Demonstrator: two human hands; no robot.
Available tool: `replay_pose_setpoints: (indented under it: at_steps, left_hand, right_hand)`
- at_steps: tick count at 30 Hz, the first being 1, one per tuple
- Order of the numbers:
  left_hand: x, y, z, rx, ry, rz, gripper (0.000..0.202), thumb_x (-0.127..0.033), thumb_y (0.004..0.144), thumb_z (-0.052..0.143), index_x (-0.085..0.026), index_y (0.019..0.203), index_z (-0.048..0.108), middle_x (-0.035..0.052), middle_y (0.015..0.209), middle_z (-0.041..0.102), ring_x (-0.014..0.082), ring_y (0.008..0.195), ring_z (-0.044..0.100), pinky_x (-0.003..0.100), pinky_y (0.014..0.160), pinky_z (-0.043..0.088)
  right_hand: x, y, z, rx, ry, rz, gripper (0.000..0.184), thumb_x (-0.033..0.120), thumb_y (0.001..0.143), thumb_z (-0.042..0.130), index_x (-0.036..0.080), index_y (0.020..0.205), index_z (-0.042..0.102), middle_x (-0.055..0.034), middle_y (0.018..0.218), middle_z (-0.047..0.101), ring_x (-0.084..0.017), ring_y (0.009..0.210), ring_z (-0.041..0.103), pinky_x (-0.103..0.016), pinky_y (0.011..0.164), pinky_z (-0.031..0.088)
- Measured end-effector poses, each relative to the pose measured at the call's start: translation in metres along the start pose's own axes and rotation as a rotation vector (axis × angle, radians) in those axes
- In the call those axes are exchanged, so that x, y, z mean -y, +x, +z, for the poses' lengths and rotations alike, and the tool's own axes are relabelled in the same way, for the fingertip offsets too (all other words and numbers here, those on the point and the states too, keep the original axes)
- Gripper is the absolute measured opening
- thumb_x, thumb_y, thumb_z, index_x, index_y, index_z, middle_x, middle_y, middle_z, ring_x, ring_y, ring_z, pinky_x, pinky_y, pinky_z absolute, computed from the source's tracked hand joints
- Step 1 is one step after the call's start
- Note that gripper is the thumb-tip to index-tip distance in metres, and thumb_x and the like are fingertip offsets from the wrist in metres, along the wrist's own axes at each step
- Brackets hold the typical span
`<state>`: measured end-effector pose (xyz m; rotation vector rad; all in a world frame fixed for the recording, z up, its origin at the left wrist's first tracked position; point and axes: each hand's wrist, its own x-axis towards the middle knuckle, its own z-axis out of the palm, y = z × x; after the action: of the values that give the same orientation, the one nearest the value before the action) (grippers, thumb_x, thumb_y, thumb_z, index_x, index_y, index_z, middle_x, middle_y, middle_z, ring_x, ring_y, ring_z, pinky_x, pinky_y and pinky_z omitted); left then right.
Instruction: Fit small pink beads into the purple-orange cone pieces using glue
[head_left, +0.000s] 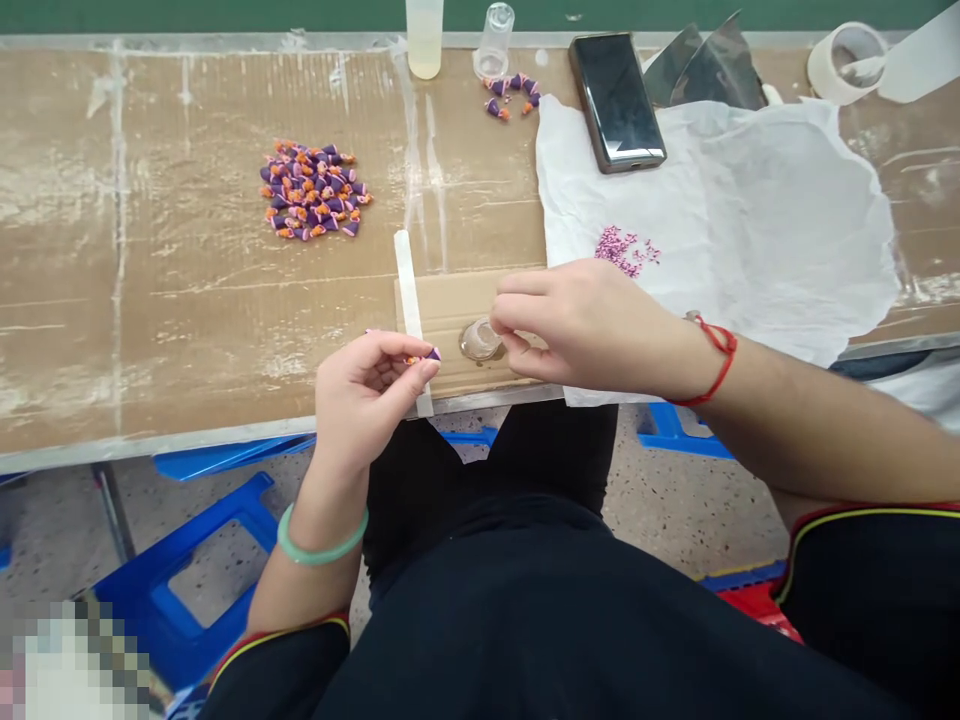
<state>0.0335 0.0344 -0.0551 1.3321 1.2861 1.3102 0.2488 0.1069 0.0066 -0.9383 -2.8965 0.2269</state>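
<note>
brown table (187, 300) bore a pile of cones (313, 195), seemingly done, beyond the left hand (364, 395), which pinched a small cone (433, 354); the right hand (592, 325) gripped unclearly, unused-looking pink bits (616, 248) beyond it.

At the near edge of the bench (187, 330), broad room is offered at the left; farther back, passage is blocked by a heap of purple-and-orange pieces (313, 192). Between heap and white paper (787, 220), a lane is narrowed at the far edge by a translucent container (424, 40) and a cup (495, 42). At the near edge, passage past the left fingers (386, 342) is hindered by a white strip (409, 285), and past the right fingers (521, 312) by a clear dish (475, 342).
</note>
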Motion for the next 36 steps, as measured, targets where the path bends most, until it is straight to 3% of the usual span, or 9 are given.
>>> replay_pose_setpoints:
  at_steps: [6, 12, 21, 29, 33, 36]
  left_hand:
    - [0.004, 0.001, 0.001, 0.007, -0.011, 0.051, 0.016, -0.033, 0.077, 0.083, -0.019, 0.081, 0.075, 0.0036, 0.077, 0.075, 0.0134, 0.065, 0.069, 0.022, 0.059, 0.056]
    - [0.005, 0.0, 0.001, 0.011, -0.007, 0.049, 0.016, -0.034, 0.079, 0.081, -0.019, 0.08, 0.074, 0.0041, 0.077, 0.075, 0.0144, 0.068, 0.069, 0.024, 0.06, 0.056]
    - [0.005, -0.001, 0.001, 0.012, -0.034, 0.05, 0.012, -0.029, 0.079, 0.08, -0.019, 0.081, 0.075, 0.0036, 0.076, 0.075, 0.0141, 0.067, 0.069, 0.023, 0.057, 0.054]
    - [0.003, -0.002, 0.002, -0.004, -0.147, 0.022, 0.015, -0.031, 0.077, 0.083, -0.019, 0.081, 0.075, 0.0044, 0.077, 0.075, 0.0143, 0.069, 0.07, 0.023, 0.059, 0.056]
    - [0.005, -0.002, 0.002, -0.027, -0.181, 0.003, 0.021, -0.035, 0.075, 0.085, -0.018, 0.08, 0.075, 0.004, 0.075, 0.074, 0.0134, 0.065, 0.069, 0.022, 0.057, 0.057]
    - [0.004, -0.003, 0.003, -0.038, -0.231, 0.003, 0.022, -0.035, 0.073, 0.087, -0.018, 0.079, 0.075, 0.0038, 0.076, 0.074, 0.0128, 0.064, 0.07, 0.021, 0.055, 0.057]
  right_hand:
    - [0.002, 0.007, -0.006, 0.106, -0.061, -0.025, 0.032, 0.029, 0.095, 0.043, 0.017, 0.069, 0.056, -0.0034, 0.067, 0.053, -0.012, 0.055, 0.04, -0.032, 0.055, 0.017]
    - [0.003, 0.01, -0.007, 0.117, -0.058, -0.023, 0.03, 0.028, 0.093, 0.045, 0.017, 0.065, 0.053, -0.0022, 0.062, 0.048, -0.011, 0.051, 0.035, -0.032, 0.054, 0.016]
    - [0.005, 0.012, -0.008, 0.148, -0.127, -0.067, 0.023, 0.025, 0.09, 0.049, 0.017, 0.069, 0.056, -0.003, 0.065, 0.053, -0.011, 0.051, 0.038, -0.032, 0.054, 0.016]
    - [0.009, 0.016, -0.009, 0.158, -0.193, -0.084, 0.024, 0.024, 0.09, 0.047, 0.017, 0.068, 0.054, -0.0032, 0.065, 0.052, -0.011, 0.05, 0.03, -0.031, 0.051, 0.017]
    - [0.01, 0.02, -0.009, 0.156, -0.144, -0.056, 0.024, 0.022, 0.089, 0.048, 0.018, 0.066, 0.052, -0.0025, 0.064, 0.051, -0.012, 0.051, 0.032, -0.032, 0.053, 0.017]
    - [0.01, 0.019, -0.014, 0.103, 0.021, 0.001, 0.021, 0.018, 0.084, 0.052, 0.018, 0.063, 0.049, -0.0011, 0.063, 0.051, -0.012, 0.053, 0.038, -0.031, 0.054, 0.021]
